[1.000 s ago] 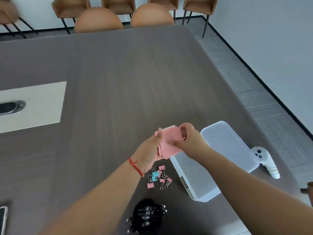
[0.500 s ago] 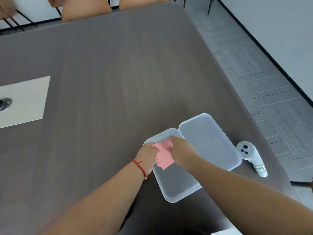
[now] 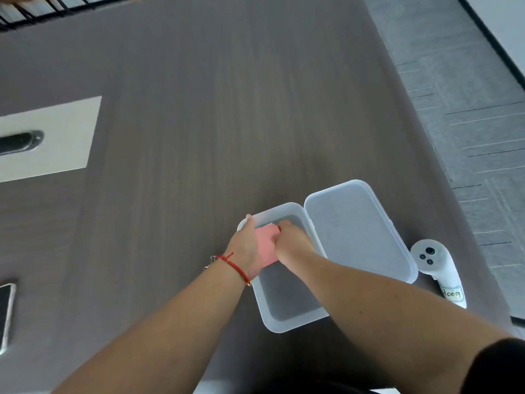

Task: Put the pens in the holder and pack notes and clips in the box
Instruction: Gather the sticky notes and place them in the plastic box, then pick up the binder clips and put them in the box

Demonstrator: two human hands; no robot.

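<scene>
L hand [image 3: 246, 245] & R hand [image 3: 289, 237] both gripping pink notes [image 3: 267, 245], w/ notes sitting inside open box [image 3: 289, 322]; lid [image 3: 355, 228] lying flat alongside.

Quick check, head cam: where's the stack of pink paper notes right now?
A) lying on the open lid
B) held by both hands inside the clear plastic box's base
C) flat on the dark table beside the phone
B: both the left hand and right hand grip the stack of pink paper notes down inside the base of the clear plastic box; its hinged lid lies open and bare.
</scene>
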